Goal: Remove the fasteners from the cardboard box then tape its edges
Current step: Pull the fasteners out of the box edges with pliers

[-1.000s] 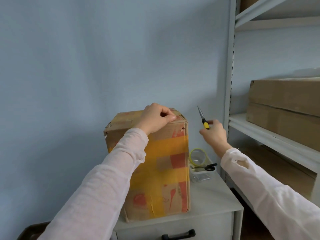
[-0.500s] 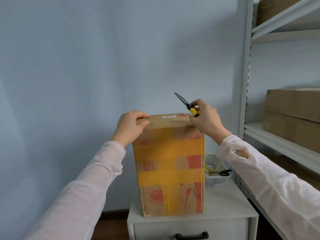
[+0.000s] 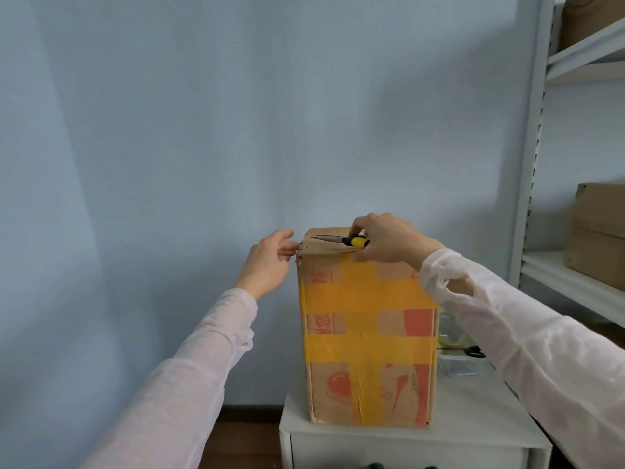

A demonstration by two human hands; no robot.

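A tall cardboard box [image 3: 367, 333] wrapped in yellow tape bands stands upright on a small white cabinet [image 3: 406, 438]. My right hand [image 3: 389, 238] rests on the box's top and grips yellow-handled pliers [image 3: 341, 240], whose metal jaws lie flat across the top and point left toward the top left corner. A small metal fastener [image 3: 302, 247] shows at that corner. My left hand [image 3: 270, 262] hovers beside the corner with fingers apart, fingertips close to the fastener, holding nothing.
Behind the box on the right lie a roll of clear tape [image 3: 451, 335], black-handled scissors [image 3: 473, 352] and a small clear container [image 3: 456, 365]. A white metal shelf rack [image 3: 534, 164] with cardboard boxes [image 3: 598, 231] stands at the right. A pale blue wall is behind.
The box has been turned to face me squarely. My left hand came off the box top and opened beside the corner. The pliers dropped from pointing up to lying flat across the top.
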